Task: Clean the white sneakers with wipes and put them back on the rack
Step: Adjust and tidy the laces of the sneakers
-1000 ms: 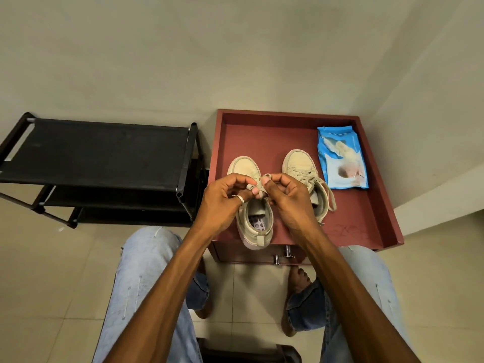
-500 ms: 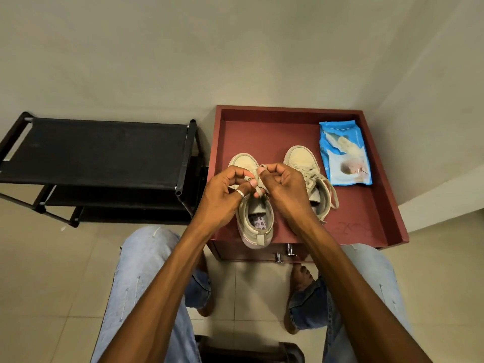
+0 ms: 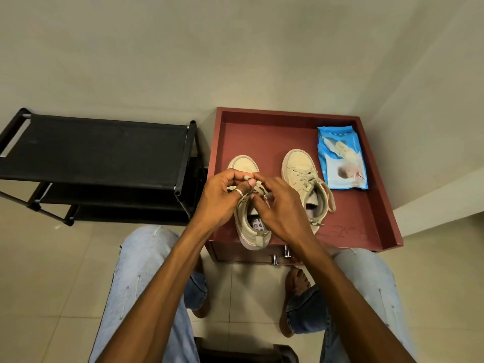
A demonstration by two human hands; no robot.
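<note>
Two off-white sneakers stand toes-away on a dark red cabinet top [image 3: 264, 132]. The left sneaker [image 3: 252, 229] sits at the front edge, its heel over the rim. My left hand [image 3: 222, 197] and my right hand [image 3: 282, 208] meet over its tongue, and both pinch its laces between curled fingers. The right sneaker [image 3: 301, 174] stands free beside my right hand, its laces hanging loose. A blue pack of wipes [image 3: 341, 158] lies flat at the right of the cabinet top. The black shoe rack [image 3: 99, 150] stands to the left, and its top shelf holds nothing.
The cabinet has a raised rim and two metal drawer knobs [image 3: 281, 255] at its front. Walls close in behind and to the right. My knees in light jeans and my bare feet are on the tiled floor in front of the cabinet.
My hands have stayed on the left sneaker's laces; the fingers have shifted a little, the right hand now spread lower over the shoe's opening.
</note>
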